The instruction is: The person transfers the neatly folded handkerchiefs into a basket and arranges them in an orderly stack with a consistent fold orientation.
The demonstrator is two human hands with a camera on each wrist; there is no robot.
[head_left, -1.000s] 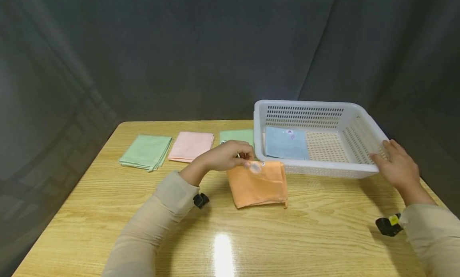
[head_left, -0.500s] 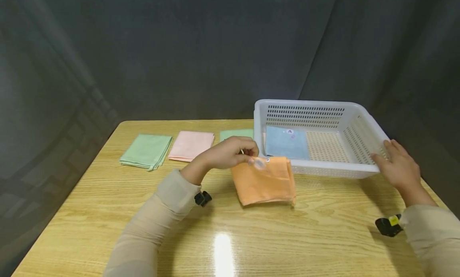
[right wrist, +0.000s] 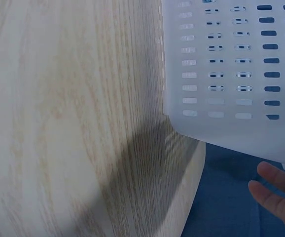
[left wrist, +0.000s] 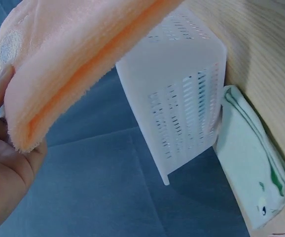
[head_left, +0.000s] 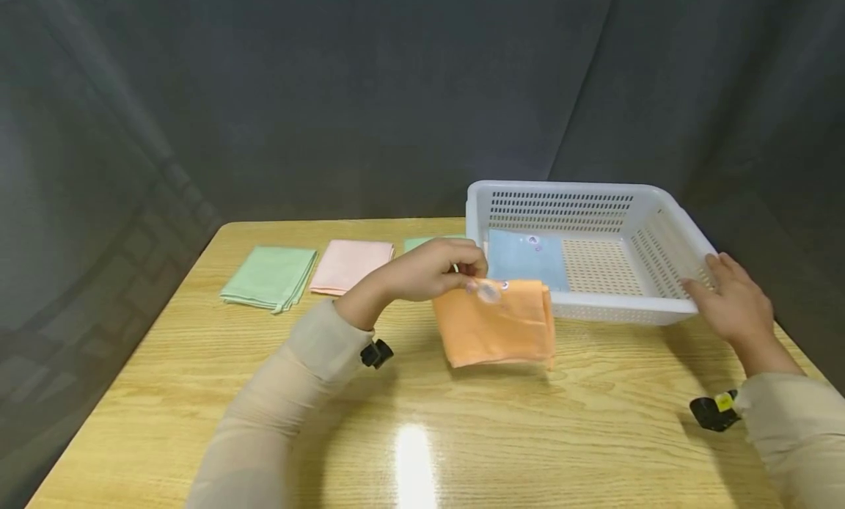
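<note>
My left hand (head_left: 432, 269) pinches the top left corner of a folded orange towel (head_left: 498, 326), which hangs over the table just in front of the white basket. In the left wrist view the fluffy layered edge of the towel (left wrist: 88, 69) shows above the fingers. At the right, my right hand (head_left: 733, 301) grips the right rim of the white plastic basket (head_left: 620, 304), thumb on the inner side. A folded blue cloth (head_left: 528, 263) lies in the basket's left part. The right wrist view shows only some fingers beside the basket's slotted wall (right wrist: 226, 74).
Behind the left hand a green cloth (head_left: 422, 243) lies against the basket's left side, partly hidden. Farther left are a folded pink cloth (head_left: 352, 265) and another folded green cloth (head_left: 271, 276). A dark curtain (head_left: 370, 98) hangs behind the wooden table (head_left: 528, 436).
My left hand has lifted the orange towel and carried it a little right and toward the basket. The right hand and the basket stay nearly where they were.
</note>
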